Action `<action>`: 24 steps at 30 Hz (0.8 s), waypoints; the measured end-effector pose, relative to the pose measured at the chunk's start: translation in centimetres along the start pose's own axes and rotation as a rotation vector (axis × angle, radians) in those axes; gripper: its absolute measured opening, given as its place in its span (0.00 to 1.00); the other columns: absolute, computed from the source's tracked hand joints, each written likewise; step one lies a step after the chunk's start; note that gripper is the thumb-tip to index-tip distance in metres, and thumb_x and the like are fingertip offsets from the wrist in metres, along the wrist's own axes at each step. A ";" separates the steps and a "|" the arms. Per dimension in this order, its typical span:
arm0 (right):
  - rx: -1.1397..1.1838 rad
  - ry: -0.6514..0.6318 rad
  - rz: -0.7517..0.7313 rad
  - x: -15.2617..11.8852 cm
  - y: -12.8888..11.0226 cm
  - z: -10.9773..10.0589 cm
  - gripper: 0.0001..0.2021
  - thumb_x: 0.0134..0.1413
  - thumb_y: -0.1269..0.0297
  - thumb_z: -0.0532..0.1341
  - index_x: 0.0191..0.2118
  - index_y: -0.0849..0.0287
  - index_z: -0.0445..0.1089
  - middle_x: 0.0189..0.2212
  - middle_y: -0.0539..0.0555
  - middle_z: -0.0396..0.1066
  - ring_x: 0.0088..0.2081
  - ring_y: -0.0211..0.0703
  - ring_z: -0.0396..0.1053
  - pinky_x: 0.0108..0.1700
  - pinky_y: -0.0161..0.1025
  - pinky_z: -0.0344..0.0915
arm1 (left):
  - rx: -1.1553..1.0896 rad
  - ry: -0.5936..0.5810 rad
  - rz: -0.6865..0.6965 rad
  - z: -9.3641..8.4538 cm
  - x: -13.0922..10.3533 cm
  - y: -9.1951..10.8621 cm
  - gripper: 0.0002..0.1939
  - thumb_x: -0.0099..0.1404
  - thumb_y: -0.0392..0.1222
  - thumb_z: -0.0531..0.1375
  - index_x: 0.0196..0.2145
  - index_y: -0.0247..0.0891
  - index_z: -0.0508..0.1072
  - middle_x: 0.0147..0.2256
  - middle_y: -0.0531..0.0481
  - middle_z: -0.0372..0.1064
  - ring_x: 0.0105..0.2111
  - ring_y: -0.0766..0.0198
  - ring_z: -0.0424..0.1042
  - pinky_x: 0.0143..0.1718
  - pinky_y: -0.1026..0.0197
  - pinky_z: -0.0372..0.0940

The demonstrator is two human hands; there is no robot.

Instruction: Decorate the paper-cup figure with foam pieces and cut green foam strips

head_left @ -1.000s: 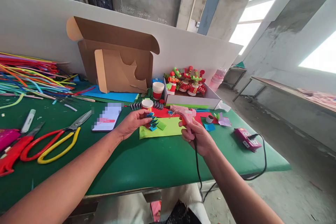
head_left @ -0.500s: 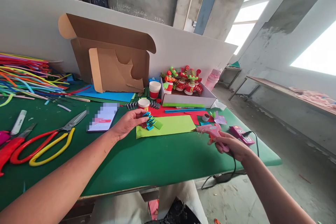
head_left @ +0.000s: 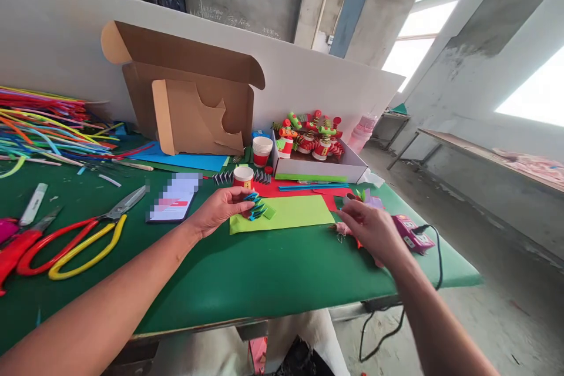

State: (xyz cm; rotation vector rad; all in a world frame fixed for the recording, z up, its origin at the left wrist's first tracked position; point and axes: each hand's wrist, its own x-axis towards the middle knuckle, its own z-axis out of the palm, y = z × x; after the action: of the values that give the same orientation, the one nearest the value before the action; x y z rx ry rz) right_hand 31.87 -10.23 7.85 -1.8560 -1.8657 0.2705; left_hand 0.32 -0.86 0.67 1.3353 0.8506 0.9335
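My left hand (head_left: 227,210) pinches a folded blue-and-green paper spring (head_left: 257,207), with a green paper square (head_left: 269,210) at its lower right. Under it lies a light green paper sheet (head_left: 299,215). My right hand (head_left: 374,228) reaches down with fingertips pressed together at a small piece of blue paper (head_left: 339,210), mostly hidden by the fingers. A pink glue gun (head_left: 341,228) lies on the table beneath the right hand, largely covered by it. Just beyond the fingertips is a small paper roll (head_left: 351,198). A paper cup (head_left: 243,177) with zigzag paper arms stands behind the left hand.
Large scissors (head_left: 88,238), a phone (head_left: 176,198) and colourful pipe cleaners (head_left: 48,123) lie to the left. Behind are stacked cups (head_left: 262,151), a cardboard box (head_left: 198,117) and a white box (head_left: 317,170) of finished paper figures. A purple power box (head_left: 409,234) with a cord sits right.
My right hand has let go of the glue gun, which now lies on the table, and moved forward-left to the blue paper. My left hand still holds the paper spring, nearly unmoved.
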 end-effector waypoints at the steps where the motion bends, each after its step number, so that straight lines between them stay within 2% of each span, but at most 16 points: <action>1: 0.163 0.016 -0.092 0.6 -1.7 1.1 0.14 0.58 0.50 0.57 0.29 0.55 0.68 0.23 0.51 0.70 0.26 0.42 0.66 0.31 0.38 0.61 | 0.005 -0.004 0.004 0.0 0.0 0.1 0.26 0.47 0.53 0.73 0.42 0.37 0.77 0.38 0.46 0.77 0.33 0.60 0.73 0.40 0.50 0.71; 2: 0.320 0.025 -0.152 1.4 -3.3 2.4 0.14 0.57 0.50 0.59 0.29 0.55 0.68 0.25 0.51 0.71 0.28 0.42 0.67 0.33 0.37 0.62 | 0.009 0.003 0.010 0.1 0.0 0.1 0.27 0.47 0.54 0.73 0.41 0.37 0.77 0.38 0.46 0.77 0.33 0.59 0.73 0.41 0.50 0.71; 4: 0.634 0.047 -0.163 3.0 -6.3 5.8 0.15 0.55 0.48 0.60 0.31 0.56 0.68 0.27 0.51 0.70 0.30 0.41 0.67 0.35 0.37 0.65 | 0.004 0.046 0.034 0.0 0.0 0.3 0.28 0.45 0.54 0.74 0.42 0.38 0.77 0.39 0.47 0.76 0.33 0.59 0.73 0.40 0.50 0.71; 7: 1.115 0.108 0.021 5.4 -9.6 10.8 0.19 0.51 0.44 0.63 0.36 0.55 0.67 0.32 0.51 0.70 0.33 0.39 0.68 0.39 0.38 0.68 | -0.023 0.161 0.110 -0.2 0.1 0.6 0.29 0.46 0.55 0.73 0.43 0.39 0.75 0.40 0.48 0.76 0.35 0.59 0.73 0.41 0.53 0.70; 10: 1.387 -0.075 0.126 6.4 -11.4 14.0 0.24 0.43 0.43 0.69 0.39 0.56 0.69 0.37 0.53 0.71 0.38 0.40 0.69 0.41 0.38 0.68 | -0.033 0.257 0.166 -0.5 0.2 1.0 0.29 0.46 0.58 0.73 0.40 0.39 0.73 0.38 0.49 0.77 0.38 0.58 0.74 0.44 0.53 0.70; 12: 1.451 -0.179 0.123 6.2 -11.7 15.0 0.27 0.39 0.44 0.72 0.42 0.56 0.71 0.37 0.52 0.71 0.39 0.41 0.70 0.42 0.38 0.68 | -0.004 0.280 0.173 -0.6 0.2 1.2 0.30 0.45 0.60 0.72 0.39 0.39 0.72 0.36 0.50 0.77 0.37 0.58 0.74 0.44 0.52 0.70; 14: 1.475 -0.225 0.109 5.5 -11.7 15.4 0.29 0.37 0.46 0.74 0.44 0.56 0.72 0.36 0.51 0.72 0.38 0.41 0.70 0.42 0.39 0.69 | 0.044 0.280 0.173 -0.5 0.2 1.3 0.30 0.44 0.62 0.72 0.39 0.40 0.72 0.36 0.50 0.77 0.38 0.57 0.74 0.44 0.53 0.69; 17: 1.494 -0.241 0.103 4.7 -11.3 15.5 0.27 0.37 0.48 0.74 0.44 0.56 0.73 0.37 0.51 0.73 0.35 0.39 0.70 0.43 0.40 0.69 | 0.102 0.272 0.176 -0.2 0.1 1.3 0.30 0.46 0.62 0.71 0.39 0.40 0.72 0.37 0.49 0.77 0.42 0.55 0.74 0.45 0.54 0.69; 20: 1.532 -0.242 0.122 4.5 -11.1 15.6 0.25 0.38 0.51 0.75 0.43 0.55 0.74 0.35 0.50 0.74 0.32 0.38 0.70 0.43 0.41 0.69 | 0.131 0.273 0.173 0.0 0.0 1.3 0.29 0.47 0.63 0.70 0.38 0.40 0.72 0.37 0.48 0.76 0.41 0.54 0.74 0.43 0.54 0.69; 24: 1.596 -0.232 0.143 4.5 -11.2 15.6 0.26 0.38 0.51 0.75 0.44 0.56 0.75 0.34 0.51 0.75 0.33 0.39 0.72 0.43 0.40 0.69 | 0.144 0.264 0.190 -0.1 0.0 1.3 0.28 0.48 0.63 0.70 0.38 0.40 0.73 0.38 0.47 0.77 0.41 0.54 0.75 0.44 0.54 0.69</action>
State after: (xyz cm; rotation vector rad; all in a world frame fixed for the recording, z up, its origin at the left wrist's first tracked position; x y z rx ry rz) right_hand 14.88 -3.34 0.62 -0.7664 -0.8961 1.5035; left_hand 0.19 -0.79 1.99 1.4548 1.0199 1.2360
